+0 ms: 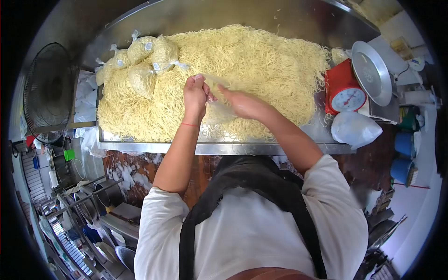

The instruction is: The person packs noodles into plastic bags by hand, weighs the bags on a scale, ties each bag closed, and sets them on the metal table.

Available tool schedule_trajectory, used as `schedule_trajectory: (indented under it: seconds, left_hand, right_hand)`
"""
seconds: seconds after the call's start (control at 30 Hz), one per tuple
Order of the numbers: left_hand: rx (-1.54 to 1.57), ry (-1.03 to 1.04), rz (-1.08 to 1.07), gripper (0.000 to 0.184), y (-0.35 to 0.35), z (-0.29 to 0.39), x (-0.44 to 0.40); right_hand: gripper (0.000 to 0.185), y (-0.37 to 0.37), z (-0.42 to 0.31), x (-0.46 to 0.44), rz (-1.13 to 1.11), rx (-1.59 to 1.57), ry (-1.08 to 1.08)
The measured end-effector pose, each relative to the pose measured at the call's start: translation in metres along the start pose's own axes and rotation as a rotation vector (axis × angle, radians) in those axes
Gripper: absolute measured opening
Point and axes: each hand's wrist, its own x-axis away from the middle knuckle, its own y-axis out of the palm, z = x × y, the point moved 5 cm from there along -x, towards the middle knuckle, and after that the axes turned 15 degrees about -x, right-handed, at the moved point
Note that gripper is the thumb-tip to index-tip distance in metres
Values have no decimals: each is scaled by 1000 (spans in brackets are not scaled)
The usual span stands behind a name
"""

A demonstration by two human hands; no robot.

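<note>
A wide heap of pale yellow noodles (261, 60) covers the metal table (219, 148). Above its front part, my left hand (198, 95) is closed on the edge of a clear plastic bag (219, 112), which hangs over the noodles. My right hand (242, 101) is just right of it, with its fingertips at the bag's upper part; they are blurred, and whether they grip the plastic is not clear. Several tied bags of noodles (165, 50) lie on the heap at the back left.
A red scale (338, 84) with a round metal pan (372, 72) stands at the table's right end. Below it, a white plastic bag (356, 129) overhangs the front edge. On the far left is a fan (49, 91); metal racks (95, 205) stand lower left.
</note>
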Motion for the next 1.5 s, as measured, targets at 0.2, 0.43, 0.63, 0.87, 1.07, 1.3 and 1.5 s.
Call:
schedule_trajectory:
  seconds: [0.2, 0.43, 0.63, 0.87, 1.07, 1.3, 1.5]
  left_hand:
    - [-7, -46, -30, 19, -1, -12, -10]
    - [-1228, 510, -319, 37, 63, -32, 23]
    - [-1296, 679, -572, 27, 33, -76, -6]
    - [-1284, 570, -498, 32, -31, -43, 5]
    - [-625, 94, -184, 20, -60, -53, 12]
    - [-618, 196, -272, 16, -25, 26, 47]
    - [-1088, 426, -188, 21, -86, -26, 21]
  right_hand:
    - [63, 1, 96, 9, 482, 492, -171]
    - [43, 2, 126, -42, -221, 113, -1]
    - [20, -37, 73, 6, -267, 50, -67]
    - [28, -127, 168, 19, 16, 154, 312]
    - [66, -77, 108, 5, 172, 564, 416]
    - [51, 12, -28, -27, 389, 199, -111]
    - [45, -3, 24, -4, 314, 110, 350]
